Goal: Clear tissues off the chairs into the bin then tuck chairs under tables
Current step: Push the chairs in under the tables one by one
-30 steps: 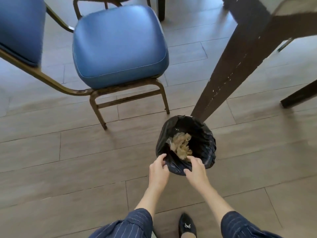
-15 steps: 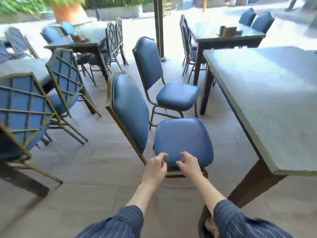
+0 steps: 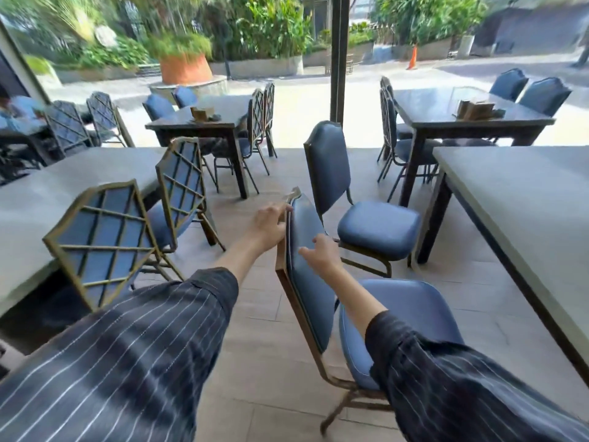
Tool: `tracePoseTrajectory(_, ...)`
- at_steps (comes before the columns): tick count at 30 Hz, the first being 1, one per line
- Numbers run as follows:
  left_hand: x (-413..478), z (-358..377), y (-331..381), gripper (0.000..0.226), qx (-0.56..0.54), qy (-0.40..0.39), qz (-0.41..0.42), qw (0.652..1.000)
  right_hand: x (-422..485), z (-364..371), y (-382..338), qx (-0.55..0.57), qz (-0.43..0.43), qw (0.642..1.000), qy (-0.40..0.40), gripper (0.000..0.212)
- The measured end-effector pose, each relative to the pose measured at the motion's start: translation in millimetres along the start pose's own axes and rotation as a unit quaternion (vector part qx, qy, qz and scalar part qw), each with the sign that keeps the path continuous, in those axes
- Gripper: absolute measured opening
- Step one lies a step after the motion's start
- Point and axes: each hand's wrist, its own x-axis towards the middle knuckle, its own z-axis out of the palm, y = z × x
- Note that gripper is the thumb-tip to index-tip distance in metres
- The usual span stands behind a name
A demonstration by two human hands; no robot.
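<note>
A blue padded chair [image 3: 414, 317] with a brass frame stands right in front of me, its seat facing the grey table [image 3: 522, 205] on the right. My left hand [image 3: 267, 223] grips the top edge of its backrest [image 3: 306, 250] from behind. My right hand [image 3: 320, 254] rests on the padded front of the backrest, fingers spread. A second blue chair [image 3: 376, 228] stands further ahead, also pulled out from the right table. No tissue shows on either seat. The bin is out of view.
On the left, two lattice-back chairs [image 3: 105, 240] [image 3: 183, 186] sit pushed against another grey table [image 3: 79, 186]. Further back stand dark tables [image 3: 462, 119] [image 3: 204, 122] with chairs and wooden holders. A dark post [image 3: 338, 55] rises at centre. Tiled floor runs between the table rows.
My view rose from the black bin with tissues on the floor to the dining area. Both hands left the bin and reached the near chair's backrest; the left closed on it.
</note>
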Motion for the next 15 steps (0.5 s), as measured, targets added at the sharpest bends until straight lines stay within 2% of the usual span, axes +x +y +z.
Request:
tracePoseTrajectory(3, 53.1, 8.0, -25.2, 0.040, 0.017, -0.074, 0.020, 0.997, 38.4, 36.0, -19.1, 0.007, 0.034, 0.999, -0.009, 0.060)
tracePoseTrajectory(7, 103.5, 38.1, -64.6, 0.036, 0.016, -0.203, 0.049, 0.978, 68.3, 68.9, -39.0, 0.001, 0.113, 0.993, 0.020, 0.086)
tracePoseTrajectory(9, 126.4, 52.2, -80.5, 0.033, -0.015, -0.227, 0.059, 0.972, 71.6, 75.6, -39.3, -0.019, 0.126, 0.991, 0.025, 0.088)
tracePoseTrajectory(13, 164.5, 74.9, -99.2, 0.026, -0.091, -0.241, 0.070, 0.964, 76.1, 66.3, -30.2, -0.065, 0.091, 0.994, 0.017, 0.081)
tracePoseTrajectory(15, 180.0, 81.2, -106.9, 0.030, -0.133, -0.254, 0.084, 0.954, 77.2, 62.8, -29.5, -0.077, 0.078, 0.994, 0.011, 0.078)
